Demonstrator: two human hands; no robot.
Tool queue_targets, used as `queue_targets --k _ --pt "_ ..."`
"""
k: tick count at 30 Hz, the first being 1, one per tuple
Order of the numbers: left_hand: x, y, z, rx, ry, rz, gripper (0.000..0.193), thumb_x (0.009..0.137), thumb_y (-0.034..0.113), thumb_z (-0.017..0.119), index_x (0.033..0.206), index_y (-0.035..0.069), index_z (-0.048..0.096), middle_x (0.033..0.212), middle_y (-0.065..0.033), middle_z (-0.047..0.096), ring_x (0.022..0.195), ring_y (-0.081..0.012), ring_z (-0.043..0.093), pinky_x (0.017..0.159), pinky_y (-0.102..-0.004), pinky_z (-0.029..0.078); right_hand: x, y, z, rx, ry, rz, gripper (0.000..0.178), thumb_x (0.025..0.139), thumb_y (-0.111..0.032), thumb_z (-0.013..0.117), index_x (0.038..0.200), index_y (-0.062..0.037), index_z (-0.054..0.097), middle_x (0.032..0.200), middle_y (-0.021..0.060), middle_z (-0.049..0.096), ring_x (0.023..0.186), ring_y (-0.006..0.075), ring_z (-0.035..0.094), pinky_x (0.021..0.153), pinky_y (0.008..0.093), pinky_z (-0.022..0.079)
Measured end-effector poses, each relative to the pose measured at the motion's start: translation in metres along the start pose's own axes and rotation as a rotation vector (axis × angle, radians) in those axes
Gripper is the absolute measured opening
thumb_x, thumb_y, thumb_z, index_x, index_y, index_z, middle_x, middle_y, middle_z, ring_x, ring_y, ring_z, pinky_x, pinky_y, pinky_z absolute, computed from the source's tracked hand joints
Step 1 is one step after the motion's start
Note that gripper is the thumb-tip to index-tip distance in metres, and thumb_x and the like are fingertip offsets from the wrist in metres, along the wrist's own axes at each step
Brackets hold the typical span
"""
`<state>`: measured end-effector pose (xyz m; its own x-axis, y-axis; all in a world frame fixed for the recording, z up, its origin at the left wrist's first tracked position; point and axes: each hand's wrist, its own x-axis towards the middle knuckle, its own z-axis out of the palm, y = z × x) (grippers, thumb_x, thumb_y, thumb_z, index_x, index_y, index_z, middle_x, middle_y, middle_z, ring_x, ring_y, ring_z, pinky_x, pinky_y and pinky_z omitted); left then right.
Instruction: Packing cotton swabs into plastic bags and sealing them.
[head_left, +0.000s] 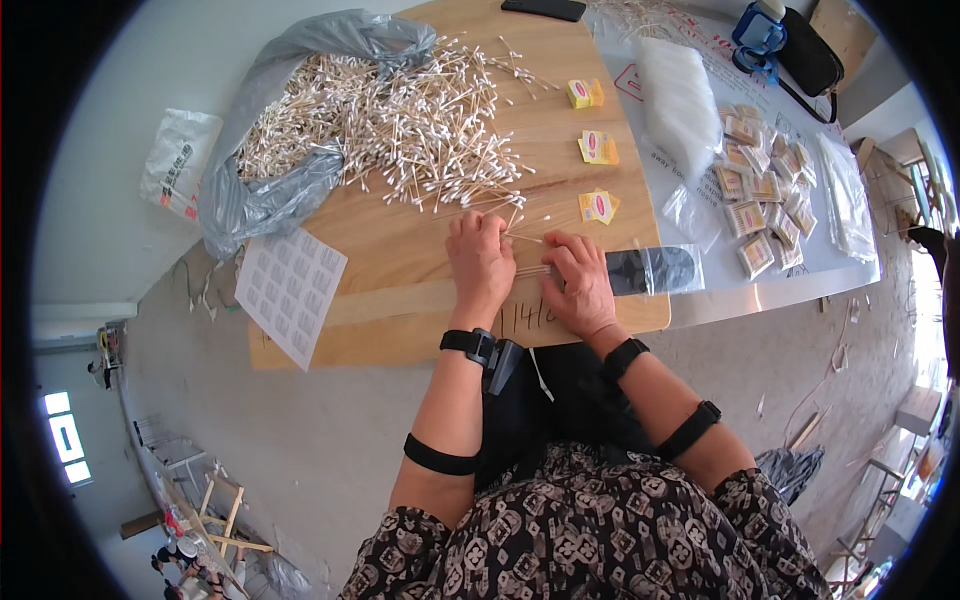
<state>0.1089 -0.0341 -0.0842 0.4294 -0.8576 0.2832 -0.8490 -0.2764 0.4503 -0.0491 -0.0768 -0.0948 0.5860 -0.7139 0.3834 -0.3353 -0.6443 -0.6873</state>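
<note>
My left hand (478,258) is closed at the near edge of a large heap of cotton swabs (440,130) on the wooden board (400,290). A single cotton swab (525,238) runs from its fingertips toward my right hand (580,280). My right hand's fingers are curled, with several cotton swabs (534,270) lying at its thumb. Some of its grip is hidden. Just right of that hand lies a dark flat piece with a rounded end (625,270), partly inside a clear plastic bag (685,268).
A grey plastic bag (270,215) wraps the heap. A label sheet (290,290) overhangs the board at left. Small yellow cards (597,148) lie in stacks at right. Beyond are packed swab bundles (765,185), clear bags (680,100), a phone (543,9) and a blue bottle (760,30).
</note>
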Motion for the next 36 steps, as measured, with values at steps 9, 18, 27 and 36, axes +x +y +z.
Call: queue_targets --k 9,18,27,36 --pt "0.002 -0.021 -0.001 -0.167 0.034 -0.024 0.011 0.077 -0.003 0.066 0.085 0.003 0.063 0.083 -0.0096 0.061 0.08 -0.0266 0.058 0.072 -0.0373 0.048 0.001 0.002 0.003 0.041 0.044 0.008 0.015 0.076 -0.006 0.061 0.09 -0.006 0.057 0.113 0.0098 0.058 0.106 0.031 0.053 0.089 0.0423 0.04" --pt "0.002 -0.032 0.002 -0.341 0.017 -0.102 0.01 0.079 -0.002 0.067 0.089 0.001 0.065 0.083 -0.0078 0.062 0.072 -0.0181 0.061 0.068 -0.0296 0.05 0.001 0.001 -0.002 -0.005 0.007 -0.03 0.009 0.075 -0.008 0.062 0.083 -0.0075 0.06 0.112 0.0097 0.058 0.104 0.0298 0.054 0.088 0.0418 0.041" --pt "-0.012 -0.02 -0.007 -0.495 0.108 -0.097 0.007 0.076 0.002 0.068 0.081 0.006 0.066 0.079 -0.0066 0.057 0.076 -0.0249 0.057 0.068 -0.0359 0.047 0.0 0.002 -0.002 0.001 0.001 -0.011 0.011 0.071 -0.006 0.065 0.081 -0.0071 0.059 0.112 0.0092 0.059 0.104 0.0293 0.055 0.089 0.041 0.04" --pt "-0.026 -0.005 -0.013 -0.237 0.118 0.008 0.014 0.072 -0.002 0.068 0.081 0.007 0.064 0.082 -0.0072 0.057 0.086 -0.0302 0.055 0.074 -0.0412 0.047 0.002 -0.001 -0.002 0.043 0.016 0.003 0.018 0.07 -0.007 0.064 0.087 -0.0052 0.057 0.113 0.0109 0.058 0.105 0.0315 0.054 0.09 0.0421 0.04"
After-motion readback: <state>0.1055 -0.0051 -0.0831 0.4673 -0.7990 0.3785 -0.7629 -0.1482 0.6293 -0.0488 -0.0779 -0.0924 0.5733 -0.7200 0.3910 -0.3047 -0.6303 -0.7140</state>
